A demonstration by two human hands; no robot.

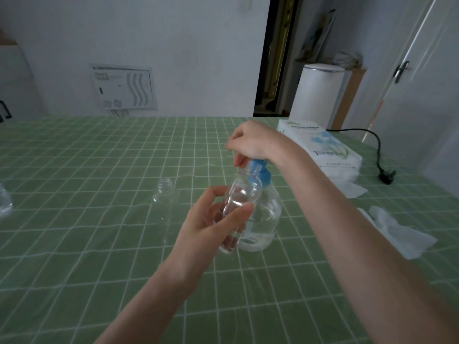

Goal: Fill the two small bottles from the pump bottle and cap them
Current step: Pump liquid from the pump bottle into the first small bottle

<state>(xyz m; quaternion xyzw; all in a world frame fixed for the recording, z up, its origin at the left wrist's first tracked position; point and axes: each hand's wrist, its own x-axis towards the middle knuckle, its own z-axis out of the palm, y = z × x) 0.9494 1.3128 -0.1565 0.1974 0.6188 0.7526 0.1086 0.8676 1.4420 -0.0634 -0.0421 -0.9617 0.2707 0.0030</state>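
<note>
My left hand [213, 219] grips a small clear bottle [242, 197], lifted and tilted with its open neck up against the blue pump head [258, 173]. The clear pump bottle [267, 219] stands on the table just behind it, holding some clear liquid. My right hand [250, 142] lies on top of the blue pump head with its fingers curled over it. A second small clear bottle [166, 194] stands upright and uncapped to the left. No caps are visible.
A green checked tablecloth [99, 232] covers the table. A tissue pack [323, 147] lies at the back right, with loose tissues [397, 232] at the right. A black plug and cord [385, 175] rest near the right edge. Part of another clear object [5, 202] shows at the far left.
</note>
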